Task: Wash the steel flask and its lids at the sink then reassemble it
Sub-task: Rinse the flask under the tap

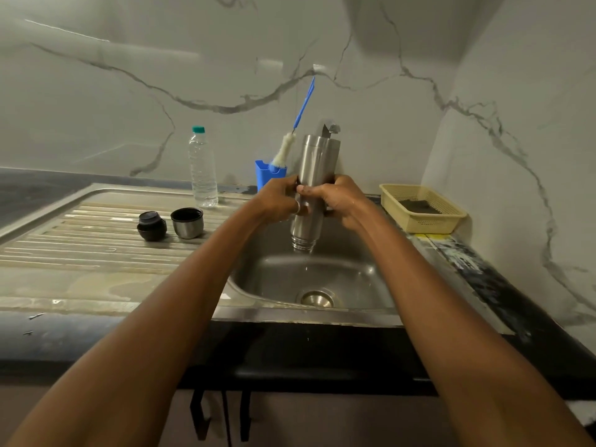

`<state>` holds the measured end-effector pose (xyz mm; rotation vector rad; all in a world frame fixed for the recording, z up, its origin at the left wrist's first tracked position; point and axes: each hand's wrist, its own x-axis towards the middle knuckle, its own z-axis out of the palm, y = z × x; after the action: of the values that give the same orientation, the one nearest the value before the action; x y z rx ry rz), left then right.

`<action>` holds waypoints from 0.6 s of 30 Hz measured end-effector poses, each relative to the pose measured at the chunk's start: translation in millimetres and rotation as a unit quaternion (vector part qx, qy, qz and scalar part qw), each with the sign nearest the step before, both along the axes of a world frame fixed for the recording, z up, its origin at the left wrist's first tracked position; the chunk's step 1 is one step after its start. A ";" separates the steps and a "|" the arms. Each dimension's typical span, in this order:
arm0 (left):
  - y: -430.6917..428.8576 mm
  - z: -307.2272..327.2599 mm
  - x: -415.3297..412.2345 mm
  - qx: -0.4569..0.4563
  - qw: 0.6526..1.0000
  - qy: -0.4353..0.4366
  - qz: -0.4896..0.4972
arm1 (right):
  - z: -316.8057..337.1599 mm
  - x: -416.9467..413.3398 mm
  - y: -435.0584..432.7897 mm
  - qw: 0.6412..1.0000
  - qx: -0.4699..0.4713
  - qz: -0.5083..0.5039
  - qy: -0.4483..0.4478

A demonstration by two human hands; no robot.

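Observation:
The steel flask (pixel 314 162) hangs upside down over the sink basin (pixel 277 285), its threaded mouth pointing down with a thin thread of water falling from it. My left hand (pixel 280 201) grips its middle from the left. My right hand (pixel 338 200) grips it from the right, fingers curled round the body. On the ribbed draining board (pixel 80 240) to the left stand the black inner lid (pixel 151 225) and the steel cup lid (pixel 187 222), mouth up.
A clear plastic water bottle (pixel 202 169) stands behind the lids. A blue holder (pixel 265 175) with a bottle brush (pixel 285 151) sits by the wall. The tap (pixel 332 129) peeks out behind the flask. A yellow basket (pixel 422 208) holding a dark scrub pad sits on the right counter.

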<state>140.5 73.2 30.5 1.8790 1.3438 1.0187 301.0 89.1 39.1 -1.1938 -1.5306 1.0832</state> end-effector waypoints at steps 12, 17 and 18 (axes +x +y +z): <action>-38.7 76.6 -121.4 0.013 0.995 -0.070 0.067 | 76.4 -128.1 0.8 0.995 0.083 0.039 -0.043; -71.5 87.7 -192.6 -0.016 0.991 -0.045 0.122 | 78.7 -204.1 -12.5 0.989 0.096 0.090 -0.061; -76.8 87.1 -207.4 -0.019 0.990 -0.043 0.135 | 77.3 -220.2 -15.6 0.988 0.097 0.101 -0.062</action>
<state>-66.9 -3.6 117.6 1.6337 1.5844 1.1846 80.8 73.5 116.4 -1.0052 -1.8407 0.9778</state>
